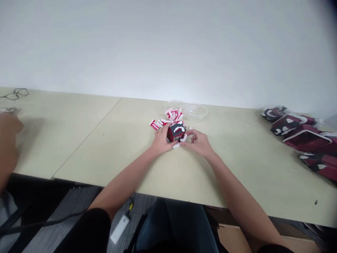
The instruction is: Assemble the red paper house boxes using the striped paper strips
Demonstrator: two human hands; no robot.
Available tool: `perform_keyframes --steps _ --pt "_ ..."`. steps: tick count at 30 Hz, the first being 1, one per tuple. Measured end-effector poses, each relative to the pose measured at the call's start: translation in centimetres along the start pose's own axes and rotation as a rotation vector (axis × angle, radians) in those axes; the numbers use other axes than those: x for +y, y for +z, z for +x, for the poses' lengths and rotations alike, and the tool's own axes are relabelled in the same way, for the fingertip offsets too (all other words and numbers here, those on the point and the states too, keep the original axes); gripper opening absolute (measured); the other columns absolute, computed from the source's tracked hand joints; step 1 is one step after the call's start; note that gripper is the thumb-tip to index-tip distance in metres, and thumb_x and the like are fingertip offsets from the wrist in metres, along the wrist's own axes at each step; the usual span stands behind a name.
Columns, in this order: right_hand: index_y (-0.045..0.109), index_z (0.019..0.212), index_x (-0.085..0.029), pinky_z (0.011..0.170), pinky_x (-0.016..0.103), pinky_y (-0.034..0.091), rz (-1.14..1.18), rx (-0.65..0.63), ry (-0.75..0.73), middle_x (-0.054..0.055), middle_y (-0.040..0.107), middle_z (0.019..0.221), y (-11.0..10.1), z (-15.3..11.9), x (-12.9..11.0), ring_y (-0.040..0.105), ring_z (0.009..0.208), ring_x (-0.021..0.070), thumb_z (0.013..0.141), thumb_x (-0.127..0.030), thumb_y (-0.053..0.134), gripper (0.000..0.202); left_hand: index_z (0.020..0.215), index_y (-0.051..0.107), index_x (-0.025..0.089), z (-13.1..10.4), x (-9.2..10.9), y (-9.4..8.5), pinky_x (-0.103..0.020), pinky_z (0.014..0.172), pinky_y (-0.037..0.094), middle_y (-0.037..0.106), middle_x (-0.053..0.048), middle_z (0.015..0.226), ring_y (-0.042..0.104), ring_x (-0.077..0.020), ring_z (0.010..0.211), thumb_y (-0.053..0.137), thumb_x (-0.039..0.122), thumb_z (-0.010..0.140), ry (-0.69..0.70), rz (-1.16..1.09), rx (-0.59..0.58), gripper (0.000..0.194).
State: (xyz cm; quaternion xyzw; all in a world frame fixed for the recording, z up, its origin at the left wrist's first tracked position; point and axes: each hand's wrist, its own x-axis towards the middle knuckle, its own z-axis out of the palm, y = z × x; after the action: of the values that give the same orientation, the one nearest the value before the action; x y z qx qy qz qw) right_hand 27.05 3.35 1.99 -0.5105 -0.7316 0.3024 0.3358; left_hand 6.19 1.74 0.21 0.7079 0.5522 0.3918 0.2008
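A small dark red and black box [174, 132] with white patterning stands on the table in front of me. My left hand [162, 140] wraps around its left side, thumb at the front. My right hand [198, 141] is at the box's right side, with thumb and finger pinched on a small red-and-white striped piece [183, 137]. Just behind the box lies a heap of red-and-white striped pieces [173, 114], and a few more striped pieces [154, 124] spread to the left. A little white piece [176, 146] lies at the box's front edge.
Clear round plastic containers [196, 111] stand behind the heap. At the right are several dark red patterned boxes [306, 137]. Glasses [16, 93] lie far left, near another person's blurred hand [9, 140]. A white power bank [120, 228] is below the table edge.
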Motion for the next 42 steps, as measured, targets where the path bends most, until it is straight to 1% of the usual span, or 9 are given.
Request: perform_keyframes --steps 4,10,17,20,23,29,33,36,42 --pt "0.064 0.108 -0.017 0.068 0.031 0.047 0.048 0.179 0.032 0.007 0.071 0.102 2.3 -0.7 -1.3 0.051 0.061 0.0123 0.059 -0.056 0.080 0.064 0.146 0.037 0.022 0.1 -0.1 0.2 -0.054 0.122 0.034 0.046 -0.015 0.150 0.044 -0.0331 0.141 0.078 0.036 0.072 -0.002 -0.011 -0.013 0.086" --pt "0.070 0.097 -0.017 0.073 0.033 0.047 0.069 0.272 0.079 0.005 0.072 0.095 3.5 -1.0 -1.0 0.053 0.062 0.0145 0.061 -0.059 0.078 0.056 0.145 0.037 0.023 -0.2 0.2 0.5 -0.056 0.118 0.039 0.048 -0.014 0.149 0.047 -0.0332 0.139 0.076 0.035 0.073 -0.003 0.034 -0.012 0.083" --pt "0.073 0.103 -0.020 0.074 0.036 0.049 -0.008 0.335 0.058 0.005 0.074 0.097 4.0 -1.1 -0.8 0.059 0.066 0.0181 0.062 -0.061 0.079 0.059 0.140 0.045 0.019 0.0 0.0 0.7 -0.053 0.115 0.042 0.053 -0.017 0.142 0.052 -0.0331 0.133 0.077 0.033 0.071 0.009 0.035 0.036 0.077" --pt "0.075 0.099 -0.020 0.071 0.035 0.049 0.015 0.363 0.061 0.004 0.073 0.085 4.2 -1.0 -0.6 0.059 0.061 0.0179 0.060 -0.061 0.081 0.057 0.139 0.046 0.018 -0.1 -0.3 0.9 -0.053 0.112 0.045 0.055 -0.017 0.140 0.054 -0.0325 0.131 0.077 0.034 0.071 0.034 0.044 0.052 0.076" --pt "0.077 0.096 -0.020 0.068 0.035 0.051 0.038 0.399 -0.024 0.004 0.073 0.081 4.5 -1.0 -0.2 0.057 0.058 0.0164 0.063 -0.060 0.081 0.053 0.137 0.047 0.018 -0.2 -0.6 1.0 -0.048 0.109 0.048 0.059 -0.016 0.133 0.058 -0.0301 0.125 0.077 0.035 0.072 0.098 0.076 0.101 0.074" --pt "0.080 0.097 -0.021 0.066 0.034 0.055 0.137 0.405 -0.205 0.009 0.073 0.105 4.8 -0.8 0.2 0.055 0.058 0.0131 0.071 -0.052 0.080 0.041 0.133 0.050 0.018 -0.4 -1.0 1.3 -0.042 0.105 0.052 0.063 -0.013 0.127 0.061 -0.0260 0.119 0.077 0.040 0.072 0.200 0.115 0.258 0.071" --pt "0.079 0.103 -0.020 0.064 0.032 0.056 0.219 0.402 -0.235 0.010 0.072 0.107 4.4 -1.0 -0.4 0.066 0.078 0.0191 0.073 -0.049 0.078 0.041 0.130 0.052 0.018 -0.6 -0.4 1.5 -0.037 0.097 0.056 0.066 -0.010 0.122 0.065 -0.0224 0.110 0.081 0.039 0.068 0.193 0.029 0.343 0.072" --pt "0.077 0.108 -0.022 0.071 0.032 0.058 0.186 0.427 -0.330 0.010 0.071 0.110 4.0 -1.2 -0.9 0.068 0.094 0.0212 0.078 -0.045 0.075 0.038 0.127 0.054 0.017 -0.8 0.5 1.6 -0.031 0.086 0.057 0.068 -0.009 0.116 0.067 -0.0180 0.098 0.081 0.039 0.067 0.142 -0.078 0.407 0.069" --pt "0.074 0.111 -0.023 0.088 0.039 0.051 -0.030 0.604 -0.534 0.008 0.072 0.109 3.3 -1.7 -1.7 0.069 0.095 0.0214 0.083 -0.044 0.073 0.035 0.124 0.055 0.015 -1.2 0.9 2.2 -0.025 0.075 0.055 0.068 -0.007 0.103 0.064 -0.0139 0.085 0.081 0.047 0.067 0.122 -0.189 0.465 0.070"
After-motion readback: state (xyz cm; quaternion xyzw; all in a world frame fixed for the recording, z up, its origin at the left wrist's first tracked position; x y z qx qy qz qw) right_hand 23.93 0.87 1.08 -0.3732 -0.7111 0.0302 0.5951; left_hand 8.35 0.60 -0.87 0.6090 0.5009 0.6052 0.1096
